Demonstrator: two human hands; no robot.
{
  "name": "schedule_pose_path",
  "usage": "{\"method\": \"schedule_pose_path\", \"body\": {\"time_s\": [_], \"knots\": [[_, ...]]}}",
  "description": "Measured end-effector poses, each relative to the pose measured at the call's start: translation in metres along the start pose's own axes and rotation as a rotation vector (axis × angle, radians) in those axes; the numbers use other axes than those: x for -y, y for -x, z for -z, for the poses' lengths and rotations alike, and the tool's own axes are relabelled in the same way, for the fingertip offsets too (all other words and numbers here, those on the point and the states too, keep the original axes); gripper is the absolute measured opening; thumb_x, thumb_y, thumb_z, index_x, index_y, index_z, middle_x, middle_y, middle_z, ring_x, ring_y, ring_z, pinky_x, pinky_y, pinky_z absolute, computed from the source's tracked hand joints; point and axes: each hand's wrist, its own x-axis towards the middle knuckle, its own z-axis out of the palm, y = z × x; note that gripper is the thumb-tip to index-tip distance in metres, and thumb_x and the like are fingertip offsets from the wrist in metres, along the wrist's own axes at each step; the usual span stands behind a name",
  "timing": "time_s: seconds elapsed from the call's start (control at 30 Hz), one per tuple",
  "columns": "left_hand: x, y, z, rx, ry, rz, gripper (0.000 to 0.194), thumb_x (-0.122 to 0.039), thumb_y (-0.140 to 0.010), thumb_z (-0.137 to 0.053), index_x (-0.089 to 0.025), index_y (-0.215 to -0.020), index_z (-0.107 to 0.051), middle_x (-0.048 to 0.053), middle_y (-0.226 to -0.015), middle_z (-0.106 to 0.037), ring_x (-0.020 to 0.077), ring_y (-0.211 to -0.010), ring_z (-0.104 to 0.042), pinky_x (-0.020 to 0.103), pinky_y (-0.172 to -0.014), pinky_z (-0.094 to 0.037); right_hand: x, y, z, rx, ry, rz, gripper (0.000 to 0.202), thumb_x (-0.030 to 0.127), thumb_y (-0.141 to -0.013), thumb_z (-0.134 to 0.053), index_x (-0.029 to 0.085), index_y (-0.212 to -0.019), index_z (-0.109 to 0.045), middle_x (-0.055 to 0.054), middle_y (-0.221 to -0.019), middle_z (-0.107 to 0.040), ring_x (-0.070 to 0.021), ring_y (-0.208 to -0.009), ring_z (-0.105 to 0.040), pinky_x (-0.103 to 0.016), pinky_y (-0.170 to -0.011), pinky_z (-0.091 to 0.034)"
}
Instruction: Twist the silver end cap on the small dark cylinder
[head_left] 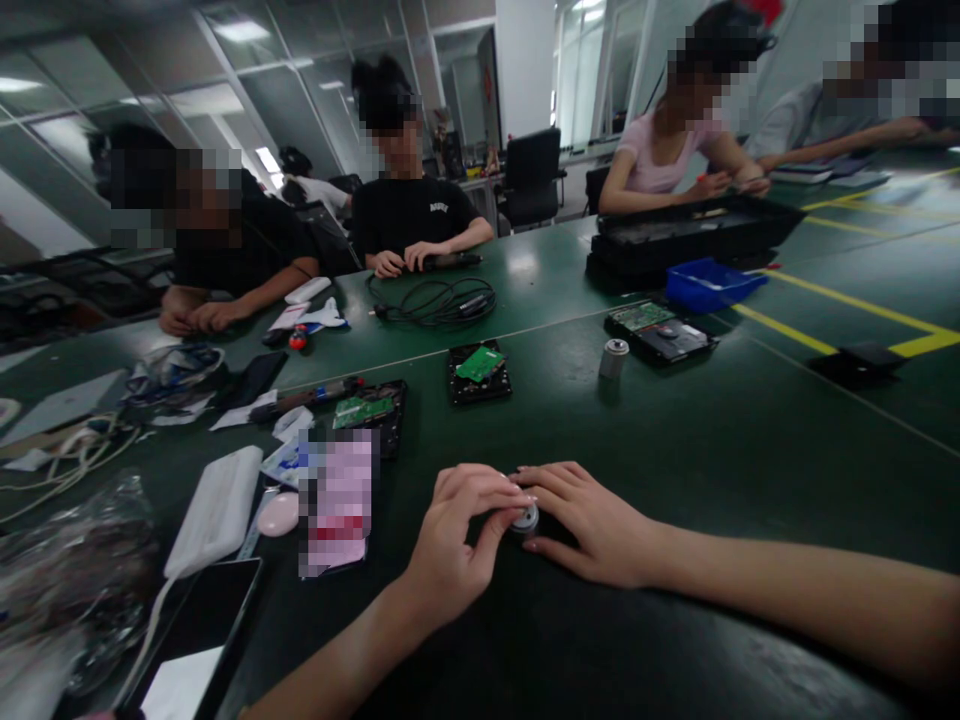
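A small round metal cylinder (527, 519) with a pale top stands on the green table between my hands. My left hand (469, 525) pinches it at the top, thumb and fingertips on its near-left edge. From the other side, my right hand (589, 520) curls around it, the thumb low on the near side and the fingers behind. The fingers cover much of the cylinder. Beyond my right hand stands another metal cylinder (613, 359), upright with a knob-like top. Further left lies an opened hard drive (480, 372) with a green circuit board on it.
At left are another hard drive (394, 420), a pink pouch (345, 490), a white power bank (214, 510), a phone (199, 620) and plastic bags (67, 580). Across the table are a hard drive (664, 332), a blue tray (709, 284), a coiled cable (439, 300) and several seated people.
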Motion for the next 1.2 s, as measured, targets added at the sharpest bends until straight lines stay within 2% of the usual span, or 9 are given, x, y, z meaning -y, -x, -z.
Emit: {"method": "schedule_pose_path", "body": {"time_s": [0.17, 0.27, 0.5, 0.73, 0.93, 1.03, 1.13, 1.2], "knots": [[-0.001, 0.001, 0.001, 0.046, 0.014, 0.029, 0.028, -0.011, -0.094, -0.052, -0.027, -0.114, -0.062, 0.002, -0.104, -0.065, 0.0200, -0.105, -0.055, 0.037, -0.092, -0.043, 0.000, 0.000, 0.000, 0.004, 0.002, -0.001, 0.044, 0.038, -0.091, -0.057, 0.016, -0.129, -0.052, -0.014, -0.137, -0.053, -0.0287, -0.127, -0.046, -0.048, -0.105, -0.036], [-0.001, 0.001, 0.001, 0.029, 0.000, 0.011, 0.026, -0.012, -0.092, -0.056, -0.026, -0.113, -0.063, 0.002, -0.104, -0.065, 0.0199, -0.105, -0.056, 0.036, -0.093, -0.042, 0.000, 0.000, -0.001, -0.006, 0.002, 0.003, 0.044, 0.038, -0.091, -0.057, 0.017, -0.129, -0.052, -0.014, -0.136, -0.053, -0.0286, -0.127, -0.046, -0.049, -0.105, -0.036], [0.001, 0.001, -0.002, -0.051, -0.035, 0.000, 0.020, -0.008, -0.087, -0.063, -0.024, -0.100, -0.065, 0.001, -0.099, -0.066, 0.0195, -0.094, -0.058, 0.035, -0.084, -0.045, -0.001, 0.000, -0.002, -0.003, 0.003, 0.004, 0.044, 0.039, -0.091, -0.058, 0.018, -0.129, -0.052, -0.014, -0.136, -0.053, -0.0281, -0.126, -0.047, -0.048, -0.104, -0.036], [0.004, 0.002, -0.003, -0.059, 0.017, 0.075, 0.024, -0.010, -0.086, -0.067, -0.025, -0.100, -0.055, -0.004, -0.086, -0.071, 0.0185, -0.081, -0.060, 0.035, -0.078, -0.042, 0.000, -0.001, 0.000, 0.009, -0.007, 0.001, 0.044, 0.039, -0.091, -0.057, 0.020, -0.130, -0.051, -0.012, -0.137, -0.052, -0.0273, -0.128, -0.045, -0.046, -0.106, -0.035], [0.007, 0.009, -0.008, -0.099, -0.056, 0.080, 0.012, -0.018, -0.088, -0.067, -0.026, -0.096, -0.061, -0.002, -0.086, -0.069, 0.0179, -0.082, -0.058, 0.033, -0.077, -0.042, -0.001, -0.001, -0.001, 0.008, -0.015, 0.008, 0.043, 0.039, -0.091, -0.058, 0.020, -0.129, -0.052, -0.012, -0.137, -0.053, -0.0270, -0.129, -0.045, -0.047, -0.106, -0.035], [0.005, 0.007, -0.008, -0.170, -0.042, 0.131, 0.001, -0.025, -0.090, -0.064, -0.024, -0.090, -0.063, -0.002, -0.084, -0.067, 0.0169, -0.081, -0.061, 0.031, -0.077, -0.045, 0.000, -0.001, -0.001, 0.012, -0.006, 0.004, 0.044, 0.040, -0.091, -0.057, 0.018, -0.130, -0.052, -0.013, -0.137, -0.052, -0.0278, -0.129, -0.045, -0.047, -0.106, -0.035], [0.011, 0.002, -0.005, -0.312, -0.039, 0.237, 0.006, -0.026, -0.091, -0.064, -0.022, -0.090, -0.059, -0.002, -0.081, -0.068, 0.0167, -0.078, -0.066, 0.032, -0.076, -0.049, 0.001, -0.001, 0.000, 0.017, 0.003, -0.014, 0.045, 0.042, -0.092, -0.056, 0.016, -0.128, -0.054, -0.014, -0.138, -0.052, -0.0289, -0.128, -0.046, -0.048, -0.105, -0.035], [0.021, -0.001, -0.003, -0.394, -0.107, 0.312, 0.014, -0.024, -0.088, -0.067, -0.022, -0.093, -0.054, -0.002, -0.081, -0.069, 0.0187, -0.079, -0.068, 0.034, -0.075, -0.049, 0.001, -0.001, 0.001, 0.018, 0.001, -0.019, 0.045, 0.043, -0.092, -0.056, 0.016, -0.127, -0.054, -0.014, -0.138, -0.052, -0.0289, -0.128, -0.046, -0.048, -0.106, -0.035]]}}
